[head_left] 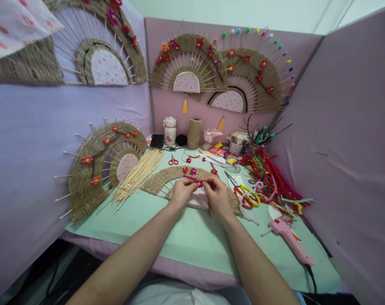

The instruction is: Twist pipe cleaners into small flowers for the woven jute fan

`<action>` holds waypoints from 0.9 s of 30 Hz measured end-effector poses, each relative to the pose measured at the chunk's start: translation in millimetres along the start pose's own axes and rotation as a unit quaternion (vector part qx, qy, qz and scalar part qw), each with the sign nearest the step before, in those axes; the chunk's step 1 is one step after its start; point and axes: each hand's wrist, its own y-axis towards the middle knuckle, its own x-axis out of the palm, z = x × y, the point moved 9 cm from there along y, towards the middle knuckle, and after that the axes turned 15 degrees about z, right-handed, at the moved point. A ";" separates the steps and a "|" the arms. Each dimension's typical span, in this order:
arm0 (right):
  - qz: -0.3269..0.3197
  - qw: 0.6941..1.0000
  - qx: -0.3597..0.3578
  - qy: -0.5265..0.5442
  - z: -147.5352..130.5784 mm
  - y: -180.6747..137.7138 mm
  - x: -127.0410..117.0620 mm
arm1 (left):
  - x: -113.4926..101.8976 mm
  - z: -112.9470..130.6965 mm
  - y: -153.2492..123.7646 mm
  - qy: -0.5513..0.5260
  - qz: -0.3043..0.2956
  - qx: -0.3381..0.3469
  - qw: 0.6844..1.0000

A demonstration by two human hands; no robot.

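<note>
Between my two hands, a magenta pipe cleaner (192, 178) is held above the half-round twine fan (162, 181) lying on the table. My left hand (182, 192) pinches it from the left. At its right end my right hand (216, 192) has its fingertips closed, close to the left fingers. Just beyond the hands, a magenta flower (193, 171) and red flowers (185, 170) rest along the fan's upper band. The fan's white dotted centre (198, 198) is partly covered by my hands.
Thin wooden sticks (138, 173) lie left of the fan. Small red scissors (173, 160) lie behind it. On the right are yellow-handled scissors (250, 195), a heap of coloured pipe cleaners (271, 173) and a pink glue gun (290, 239). A twine spool (194, 133) stands at the back.
</note>
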 end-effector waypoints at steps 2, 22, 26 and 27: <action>-0.004 0.999 0.037 0.030 5.7 0.6 1.4 | 0.9 1.6 -0.4 -0.003 -0.006 0.009 1.000; -0.084 0.991 0.005 -0.106 10.4 6.0 -1.1 | 7.7 29.3 -8.0 0.185 -0.040 0.175 0.966; -0.081 0.988 -0.012 -0.134 7.4 6.1 -2.5 | 10.3 34.1 -10.7 0.233 -0.033 0.246 0.940; -0.079 0.987 -0.014 -0.140 6.3 6.2 -2.8 | 11.1 35.7 -12.2 0.239 -0.032 0.263 0.934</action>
